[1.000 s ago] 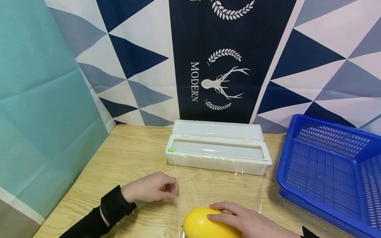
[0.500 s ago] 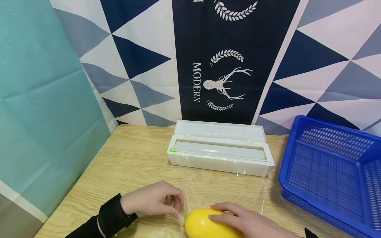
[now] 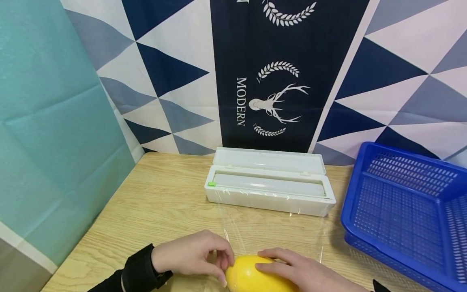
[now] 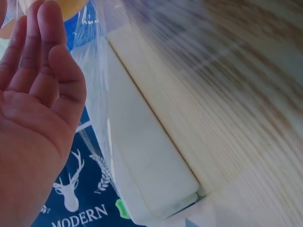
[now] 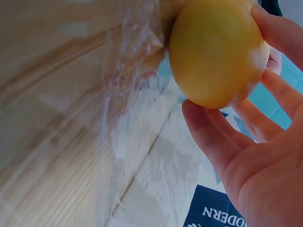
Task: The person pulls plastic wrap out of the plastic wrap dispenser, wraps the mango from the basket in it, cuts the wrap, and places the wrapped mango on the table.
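Fruit (image 3: pixel 241 275) — right hand (image 3: pixel 304 271) curved round.

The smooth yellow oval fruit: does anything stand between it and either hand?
Nothing visible on the right: the bare right hand touches the smooth yellow oval fruit directly. The bare left hand is at the fruit's left end; whether the thin clear plastic film comes between there, I cannot tell.
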The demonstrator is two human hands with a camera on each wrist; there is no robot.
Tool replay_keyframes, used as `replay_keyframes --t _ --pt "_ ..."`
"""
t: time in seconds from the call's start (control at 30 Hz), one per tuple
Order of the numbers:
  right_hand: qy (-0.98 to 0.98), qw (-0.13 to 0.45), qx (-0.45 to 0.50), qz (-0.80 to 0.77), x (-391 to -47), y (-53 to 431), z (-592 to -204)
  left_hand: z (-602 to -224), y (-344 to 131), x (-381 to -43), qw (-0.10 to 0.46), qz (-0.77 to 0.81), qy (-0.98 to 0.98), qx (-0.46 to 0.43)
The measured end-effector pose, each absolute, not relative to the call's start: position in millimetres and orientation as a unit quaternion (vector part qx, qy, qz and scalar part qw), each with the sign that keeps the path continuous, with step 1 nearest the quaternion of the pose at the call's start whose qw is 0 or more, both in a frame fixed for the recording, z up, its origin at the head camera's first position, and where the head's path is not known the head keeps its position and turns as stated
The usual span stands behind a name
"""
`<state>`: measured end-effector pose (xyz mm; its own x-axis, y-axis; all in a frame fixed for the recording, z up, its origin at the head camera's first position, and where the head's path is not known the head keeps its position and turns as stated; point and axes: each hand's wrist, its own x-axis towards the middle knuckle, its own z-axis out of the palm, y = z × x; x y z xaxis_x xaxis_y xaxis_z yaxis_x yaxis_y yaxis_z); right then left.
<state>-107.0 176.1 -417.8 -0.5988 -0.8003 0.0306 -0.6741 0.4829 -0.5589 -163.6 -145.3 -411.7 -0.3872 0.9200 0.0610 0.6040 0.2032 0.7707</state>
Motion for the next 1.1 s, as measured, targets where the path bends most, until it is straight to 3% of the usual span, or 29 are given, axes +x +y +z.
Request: replay_keyframes --t 0.43,0.83,1.1 --pt "0.846 0.115 -0.446 -0.269 -107.7 178.2 -420.3 -409.7 -129.2 -151.4 0.103 0.323 0.753 0.565" --pt "0.843 0.099 -0.461 -0.258 -107.4 178.4 -422.7 -414.0 -118.2 -149.7 0.065 0.284 0.778 0.557" --pt "0.837 0.089 -0.47 -0.267 -107.1 179.0 -424.5 -412.5 -110.5 -151.8 0.003 0.233 0.774 0.589"
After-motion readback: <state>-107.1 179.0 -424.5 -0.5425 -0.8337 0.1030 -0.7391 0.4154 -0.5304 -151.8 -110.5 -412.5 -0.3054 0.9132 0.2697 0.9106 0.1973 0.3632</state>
